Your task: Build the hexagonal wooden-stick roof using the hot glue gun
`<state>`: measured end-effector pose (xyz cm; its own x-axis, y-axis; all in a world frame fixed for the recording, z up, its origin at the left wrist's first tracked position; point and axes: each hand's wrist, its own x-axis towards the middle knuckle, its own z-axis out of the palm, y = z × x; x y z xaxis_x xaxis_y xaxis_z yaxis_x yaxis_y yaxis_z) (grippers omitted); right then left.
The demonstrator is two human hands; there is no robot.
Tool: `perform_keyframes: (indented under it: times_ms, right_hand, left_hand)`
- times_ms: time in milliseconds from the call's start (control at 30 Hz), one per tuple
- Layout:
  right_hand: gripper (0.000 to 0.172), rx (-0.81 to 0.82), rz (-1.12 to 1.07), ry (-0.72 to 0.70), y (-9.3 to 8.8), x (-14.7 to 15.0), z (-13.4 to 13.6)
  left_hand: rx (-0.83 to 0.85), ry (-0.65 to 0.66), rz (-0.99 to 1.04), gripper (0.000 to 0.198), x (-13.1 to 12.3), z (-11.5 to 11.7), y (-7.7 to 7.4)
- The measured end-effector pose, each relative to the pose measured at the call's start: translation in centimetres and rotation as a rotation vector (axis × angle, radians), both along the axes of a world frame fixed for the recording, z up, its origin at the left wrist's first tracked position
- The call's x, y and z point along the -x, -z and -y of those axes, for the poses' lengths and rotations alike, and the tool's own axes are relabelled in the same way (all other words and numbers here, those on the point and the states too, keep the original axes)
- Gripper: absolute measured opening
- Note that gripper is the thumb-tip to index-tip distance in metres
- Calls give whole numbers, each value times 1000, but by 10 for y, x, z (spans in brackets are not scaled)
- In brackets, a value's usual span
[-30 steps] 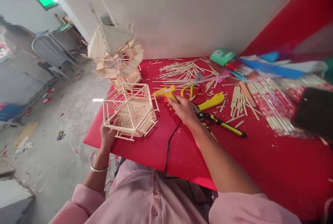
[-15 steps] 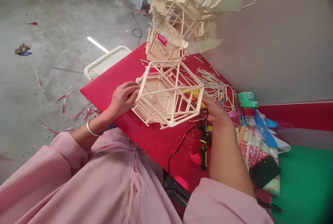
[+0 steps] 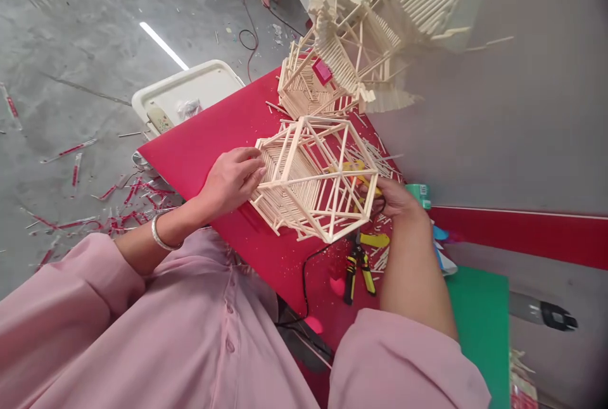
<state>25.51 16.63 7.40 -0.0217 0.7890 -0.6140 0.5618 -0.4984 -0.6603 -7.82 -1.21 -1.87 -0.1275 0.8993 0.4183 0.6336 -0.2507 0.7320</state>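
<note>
A hexagonal frame of pale wooden sticks, with a floor of sticks laid side by side, is in front of me over the red table. My left hand is closed on its left edge, with the fingertips partly hidden by the sticks. On the other side, my right hand grips a yellow glue gun with a black cord, seen partly through the frame's braces. Its nozzle is hard to make out among the sticks. Just below lie yellow-and-black pliers, handles toward me.
Beyond the frame stands a larger stick structure with a pink piece by it. Loose sticks lie on the red tabletop at right. A white tray is at left. Red-and-clear wrappers litter the floor.
My view has swung a little to the right. The stick frame has turned and tilted slightly between my hands. Both hands keep their hold, and the pliers show more fully.
</note>
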Motion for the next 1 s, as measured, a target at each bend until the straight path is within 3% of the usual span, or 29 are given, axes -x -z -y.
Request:
perform_keyframes:
  times_ms: [133, 300, 533, 1000]
  right_hand:
    - [44, 78, -48, 86, -6, -8, 0]
    - [53, -11, -161, 192, -9, -19, 15]
    - [53, -92, -288, 286, 5, -13, 39]
    - [49, -228, -440, 361, 19, -1, 56]
  left_hand:
    - [15, -2, 12, 39, 0, 1, -2]
    - [39, 11, 4, 40, 1, 1, -2]
    - [57, 5, -22, 45, 4, 2, -4]
    - [23, -8, -44, 35, 12, 0, -3]
